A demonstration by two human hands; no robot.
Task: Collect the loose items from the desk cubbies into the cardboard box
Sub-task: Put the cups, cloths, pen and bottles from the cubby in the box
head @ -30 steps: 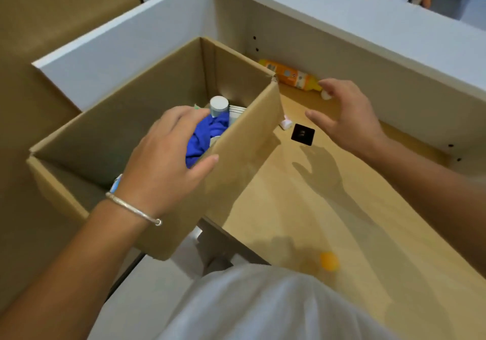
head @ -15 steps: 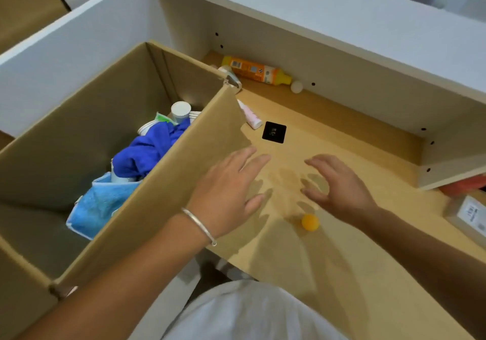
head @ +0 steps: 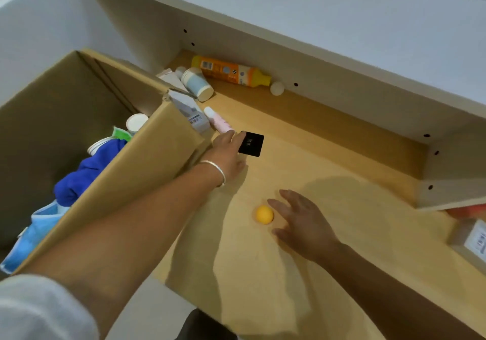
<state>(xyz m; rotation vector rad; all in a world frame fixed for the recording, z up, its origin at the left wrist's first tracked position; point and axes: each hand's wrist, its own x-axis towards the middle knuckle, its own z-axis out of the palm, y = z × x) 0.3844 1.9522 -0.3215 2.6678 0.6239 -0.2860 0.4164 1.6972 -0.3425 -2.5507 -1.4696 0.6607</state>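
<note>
Neither hand gripped anything. The left hand point(head: 228, 152) lay stretched out flat over the wooden desk surface point(head: 328, 181), its straight fingers touching the near left edge of a small black square card point(head: 252, 145); a silver bangle point(head: 217, 172) circled that wrist. The right hand point(head: 302, 221) hovered low with fingers spread and relaxed, its fingertips just beside an orange ball point(head: 264, 214) that sat on the desk, nearer to the person than the card. Whether those fingertips actually touched the ball could not be told.

To the left stood the cardboard box point(head: 136, 171), open at the top, its right wall running beside the left forearm. Inside it lay a blue cloth point(head: 86, 173), a light blue pouch point(head: 34, 234) and a white-capped container point(head: 136, 122).

Loose items remained in the cubby at the far end. An orange bottle point(head: 228, 71) lay on its side against the back panel, with a white ball point(head: 277, 88) just beside its yellow cap. A pale blue paper cup point(head: 197, 84) lay tipped over next to the bottle. A pink tube point(head: 218, 122) and a white packet with a barcode point(head: 190, 113) rested by the box's far right corner, near the left fingertips.

At the right edge, a white labelled box point(head: 476, 239) sat in the next compartment.
</note>
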